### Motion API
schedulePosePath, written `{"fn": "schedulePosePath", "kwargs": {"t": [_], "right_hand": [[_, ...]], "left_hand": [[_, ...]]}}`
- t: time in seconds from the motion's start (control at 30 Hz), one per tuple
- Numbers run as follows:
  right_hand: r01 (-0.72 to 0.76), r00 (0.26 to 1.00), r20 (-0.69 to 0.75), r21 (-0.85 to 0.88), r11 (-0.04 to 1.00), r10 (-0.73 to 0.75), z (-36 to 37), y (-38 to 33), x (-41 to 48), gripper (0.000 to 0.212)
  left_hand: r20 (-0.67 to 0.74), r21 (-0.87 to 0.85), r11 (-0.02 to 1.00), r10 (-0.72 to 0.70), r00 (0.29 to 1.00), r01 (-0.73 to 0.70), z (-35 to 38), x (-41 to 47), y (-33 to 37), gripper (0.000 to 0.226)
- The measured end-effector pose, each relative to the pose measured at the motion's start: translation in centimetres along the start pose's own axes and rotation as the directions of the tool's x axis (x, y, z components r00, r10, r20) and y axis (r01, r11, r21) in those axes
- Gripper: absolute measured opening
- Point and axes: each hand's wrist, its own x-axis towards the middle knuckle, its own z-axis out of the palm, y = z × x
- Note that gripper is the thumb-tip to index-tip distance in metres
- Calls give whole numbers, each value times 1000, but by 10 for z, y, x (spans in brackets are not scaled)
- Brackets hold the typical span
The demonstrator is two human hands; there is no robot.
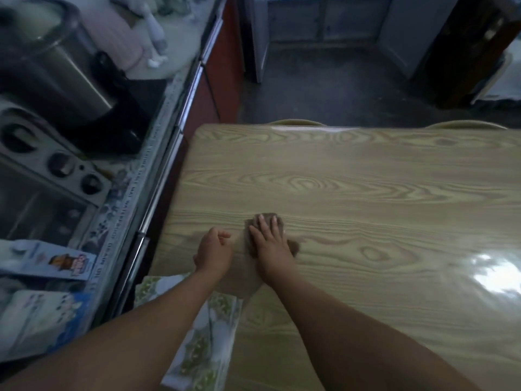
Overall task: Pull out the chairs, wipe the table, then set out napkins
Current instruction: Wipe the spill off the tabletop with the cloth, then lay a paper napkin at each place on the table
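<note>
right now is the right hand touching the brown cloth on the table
Touching. The head view shows the right hand pressed flat on the brown cloth, whose edges show around the fingers.

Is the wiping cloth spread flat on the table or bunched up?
Mostly flat: the cloth lies on the table under the right hand, whose fingers are spread across it. Its exact folds cannot be made out.

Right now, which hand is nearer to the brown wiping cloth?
Right. The right hand lies flat on the brown wiping cloth, pressing it to the wooden table. The left hand is loosely curled just beside the cloth, apart from it.
</note>
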Motion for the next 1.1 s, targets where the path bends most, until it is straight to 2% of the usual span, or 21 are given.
{"fn": "schedulePosePath", "kwargs": {"t": [0.07,0.13,0.27,0.3,0.37,0.43,0.47,0.53,0.57,0.63,0.7,0.77,0.87,0.93,1.03,1.1], "right_hand": [[77,997,11,69,995,-77,-1,-32,18,53],[106,994,-45,146,984,-100,-8,-51,28,51],[283,942,-216,107,953,-255,-24,-99,45,53],[309,936,-200,66,949,-291,-27,-106,48,53],[314,946,-53,-90,945,-319,-29,-114,48,51],[258,966,44,-184,949,-254,-28,-115,44,55],[216,976,49,-194,957,-211,-27,-115,37,58],[121,993,25,-171,978,-119,-26,-115,20,58],[68,998,6,-149,986,-68,-25,-114,8,51],[-36,999,-33,-92,995,33,-20,-105,-17,36],[-146,989,37,12,989,146,-12,-92,-41,31],[-266,958,136,105,958,251,-2,-78,-63,28],[-403,893,268,113,908,362,12,-66,-88,26],[-471,848,339,129,873,408,20,-63,-98,28],[-480,844,363,187,857,394,22,-67,-107,23],[-479,854,347,232,847,388,24,-70,-111,18]], "left_hand": [[-94,-45,999,-26,995,22,-18,6,-11,12],[-177,-81,997,-29,984,15,-28,7,-16,15],[-237,-173,982,-121,964,81,-63,3,-42,18],[-231,-158,980,-154,961,119,-69,2,-51,17],[-211,-138,969,-232,950,206,-83,-6,-71,11],[-152,-108,951,-303,941,289,-93,-15,-89,3],[-131,-96,934,-355,926,344,-95,-20,-98,5],[-130,-61,886,-464,876,460,-97,-32,-115,32],[-133,-58,859,-512,849,509,-98,-40,-122,44],[-106,-76,820,-572,813,567,-93,-48,-136,58],[-50,-82,806,-590,806,586,-85,-52,-150,65],[-65,-110,804,-592,803,584,-58,-33,-195,67],[-106,-69,801,-599,794,595,-63,-50,-175,69],[-121,-39,801,-598,792,598,-73,-66,-154,60],[-138,-67,811,-584,800,581,-84,-86,-134,48],[-151,-100,810,-586,796,578,-82,-92,-134,50]]}}
